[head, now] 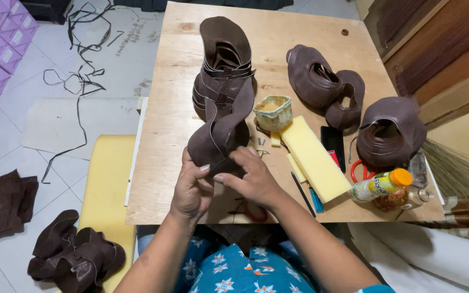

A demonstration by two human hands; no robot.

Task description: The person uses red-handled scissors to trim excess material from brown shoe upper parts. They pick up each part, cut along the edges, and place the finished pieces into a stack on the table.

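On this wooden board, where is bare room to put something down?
Free: the board's left strip beside the stacked brown leather pieces, and the far edge beyond them. Crowded: the right side, around the yellow foam block, small bowl and bottle.

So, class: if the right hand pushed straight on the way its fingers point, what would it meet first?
The right hand points left; it would probably meet the left hand first, past the brown leather piece both hold.
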